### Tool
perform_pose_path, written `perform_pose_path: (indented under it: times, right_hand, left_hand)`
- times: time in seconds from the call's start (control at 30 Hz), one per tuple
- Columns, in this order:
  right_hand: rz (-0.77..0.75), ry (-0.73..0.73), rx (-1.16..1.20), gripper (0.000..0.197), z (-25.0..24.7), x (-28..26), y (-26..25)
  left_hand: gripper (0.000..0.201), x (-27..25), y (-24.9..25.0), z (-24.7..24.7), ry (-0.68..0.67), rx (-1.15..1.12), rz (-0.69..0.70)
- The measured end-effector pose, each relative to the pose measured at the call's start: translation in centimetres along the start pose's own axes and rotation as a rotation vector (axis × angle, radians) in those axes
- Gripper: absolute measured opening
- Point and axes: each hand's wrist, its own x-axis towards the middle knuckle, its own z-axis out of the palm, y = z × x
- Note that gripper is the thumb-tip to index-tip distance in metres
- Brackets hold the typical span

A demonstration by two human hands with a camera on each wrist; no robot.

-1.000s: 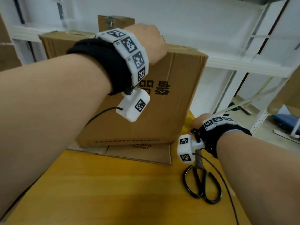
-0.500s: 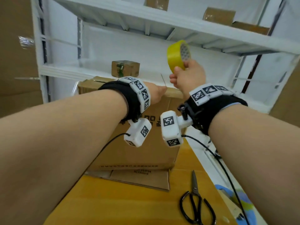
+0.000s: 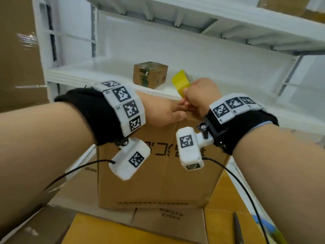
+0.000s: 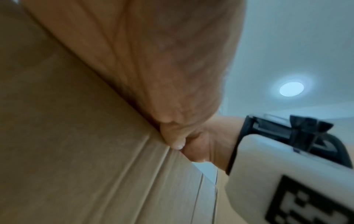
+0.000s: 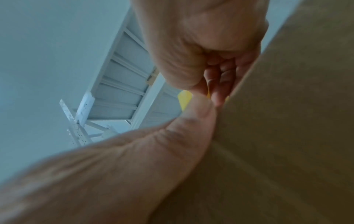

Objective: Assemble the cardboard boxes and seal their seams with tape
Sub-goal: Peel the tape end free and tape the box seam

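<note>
A tall cardboard box (image 3: 158, 173) stands upright on the yellow table (image 3: 98, 231). My left hand (image 3: 168, 111) lies over the box's top front edge, with the thumb (image 4: 172, 137) pressed against the front face; its fingers are hidden from me. My right hand (image 3: 195, 97) grips a yellow tape roll (image 3: 181, 81) right at that top edge, touching the left hand. In the right wrist view only a sliver of the tape roll (image 5: 184, 97) shows past the curled fingers (image 5: 220, 78), beside the box wall (image 5: 287, 121).
Flattened cardboard (image 3: 167, 219) lies under the box. Scissors (image 3: 237, 229) rest on the table at the lower right. A white shelf (image 3: 88, 71) runs behind the box with a small brown box (image 3: 149, 74) on it. Brown cartons stand at the left.
My right hand came up from the table near the scissors with the tape roll, raised it above the box, then lowered it to the top edge beside my left hand.
</note>
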Motion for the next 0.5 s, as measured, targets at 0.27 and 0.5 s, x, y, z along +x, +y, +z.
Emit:
perform_pose_path:
  times: [0.27,0.5]
  right_hand:
    - [0.017,0.081,-0.207,0.032,0.9,0.4,0.1]
    - [0.133,0.037,-0.199,0.017,0.9,-0.3,-0.4]
  left_hand:
    - [0.059,0.4,-1.6,0.1,-0.039,-0.093,0.013]
    - [0.066,-1.0,-2.8,-2.4,-0.124,-0.215,-0.177]
